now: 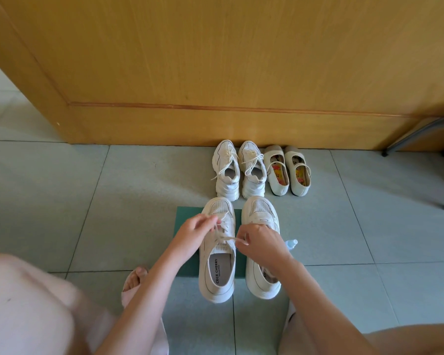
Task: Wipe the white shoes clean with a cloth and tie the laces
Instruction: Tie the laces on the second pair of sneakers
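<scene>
Two white mesh sneakers stand side by side on a green cloth (pixel 186 219) on the tiled floor. Over the left sneaker (pixel 217 270), my left hand (pixel 196 228) pinches one end of its white lace (pixel 224 238). My right hand (pixel 258 242) pinches the other end, and the lace is stretched between the two hands across the tongue. The right sneaker (pixel 260 280) lies partly under my right wrist, so its laces are mostly hidden.
Behind the sneakers, a laced white chunky pair (pixel 237 170) and cream strap shoes (pixel 287 170) line up against a wooden door (pixel 215 60). A small clear bottle (pixel 291 244) lies right of my right hand. My foot (pixel 136 278) rests at the left. Grey metal legs (pixel 420 131) stand at the right.
</scene>
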Motion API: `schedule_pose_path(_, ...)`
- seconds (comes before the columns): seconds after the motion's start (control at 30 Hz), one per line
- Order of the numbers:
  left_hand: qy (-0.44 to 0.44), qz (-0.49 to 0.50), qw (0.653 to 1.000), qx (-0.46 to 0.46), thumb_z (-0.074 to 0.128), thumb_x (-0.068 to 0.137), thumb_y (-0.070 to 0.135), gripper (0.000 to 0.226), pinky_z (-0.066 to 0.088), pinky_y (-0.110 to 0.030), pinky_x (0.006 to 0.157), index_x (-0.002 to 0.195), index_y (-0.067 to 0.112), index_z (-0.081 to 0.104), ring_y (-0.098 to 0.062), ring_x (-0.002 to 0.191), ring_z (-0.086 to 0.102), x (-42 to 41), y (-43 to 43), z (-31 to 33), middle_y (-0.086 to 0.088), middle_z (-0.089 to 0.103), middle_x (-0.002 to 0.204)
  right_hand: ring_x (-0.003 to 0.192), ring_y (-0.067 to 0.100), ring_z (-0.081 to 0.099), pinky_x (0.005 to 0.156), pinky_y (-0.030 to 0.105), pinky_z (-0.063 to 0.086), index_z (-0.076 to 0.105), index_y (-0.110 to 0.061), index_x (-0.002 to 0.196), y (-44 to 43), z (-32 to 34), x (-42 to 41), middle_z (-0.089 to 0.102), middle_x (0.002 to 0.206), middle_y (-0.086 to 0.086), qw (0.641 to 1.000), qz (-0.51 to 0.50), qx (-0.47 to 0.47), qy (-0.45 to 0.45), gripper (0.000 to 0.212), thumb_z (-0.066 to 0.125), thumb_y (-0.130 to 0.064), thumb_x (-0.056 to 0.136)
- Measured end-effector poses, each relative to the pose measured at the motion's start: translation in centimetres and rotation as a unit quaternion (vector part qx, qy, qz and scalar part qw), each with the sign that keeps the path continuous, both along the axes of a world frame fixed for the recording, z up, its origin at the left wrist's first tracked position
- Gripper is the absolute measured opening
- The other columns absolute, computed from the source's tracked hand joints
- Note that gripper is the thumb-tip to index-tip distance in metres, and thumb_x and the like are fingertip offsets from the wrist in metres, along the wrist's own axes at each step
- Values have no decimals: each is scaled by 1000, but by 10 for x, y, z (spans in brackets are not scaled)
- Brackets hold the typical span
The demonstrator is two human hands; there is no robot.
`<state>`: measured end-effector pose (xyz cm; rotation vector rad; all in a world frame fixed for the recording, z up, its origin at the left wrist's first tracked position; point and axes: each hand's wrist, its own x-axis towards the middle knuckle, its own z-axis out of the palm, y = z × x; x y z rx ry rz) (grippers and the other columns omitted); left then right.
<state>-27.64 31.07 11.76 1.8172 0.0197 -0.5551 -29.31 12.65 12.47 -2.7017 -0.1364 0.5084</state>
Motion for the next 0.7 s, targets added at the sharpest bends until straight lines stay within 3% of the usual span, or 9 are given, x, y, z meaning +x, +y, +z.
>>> schedule_pose_path(0.07,24,20,997,-72,42,98,33,32,39,-25,91,73,22,60,-9,104,59,1,0,-2,9,69,105,73,19,60,63,26,45,60,-14,89,3,3,1,63,80,0,1000,0,31,2,14,51,-25,86)
schedule_pose_path(0.17,59,36,988,-139,40,99,31,36,44,-25,94,94,8,66,-10,106,63,-1,-1,-6,5,69,111,65,14,54,62,27,46,55,-19,85,8,7,5,58,72,-5,997,-3,72,15,7,56,-26,84)
schedule_pose_path(0.27,24,48,994,-95,43,98,30,28,45,-13,75,98,17,67,0,86,65,-3,-9,-5,4,70,95,61,9,48,60,24,42,57,-20,86,14,9,7,52,67,-9,987,-45,151,34,5,60,-23,83)
schedule_pose_path(0.33,-8,43,997,-62,45,98,26,25,45,-9,66,96,13,67,-3,72,62,-1,-14,-8,1,65,80,58,9,45,58,20,39,59,-16,86,17,10,10,52,64,-7,978,-78,189,35,5,62,-20,83)
schedule_pose_path(0.43,-20,42,998,-43,49,97,23,22,47,-15,68,89,13,68,-9,66,58,2,-15,-13,0,60,70,55,9,50,53,16,42,62,-12,87,20,8,15,60,66,3,961,-128,244,37,5,63,-16,84)
schedule_pose_path(0.53,-17,1,1000,-23,47,97,25,32,44,-23,73,71,15,61,-10,63,54,1,-18,-14,3,56,62,52,5,54,49,10,43,63,-9,88,20,6,17,63,68,2,947,-158,279,37,5,62,-13,85)
schedule_pose_path(0.63,36,-25,998,-48,42,98,17,31,43,-25,79,83,-1,62,-11,67,51,2,-20,-14,4,53,63,55,5,56,49,9,43,64,-9,91,21,2,18,64,70,1,938,-173,298,30,6,61,-13,87)
schedule_pose_path(0.7,40,-55,997,-27,45,95,16,24,43,-29,80,83,5,62,-11,69,52,2,-21,-16,5,54,66,58,6,55,50,10,44,64,-10,91,20,0,18,65,72,2,932,-189,307,21,6,61,-12,87)
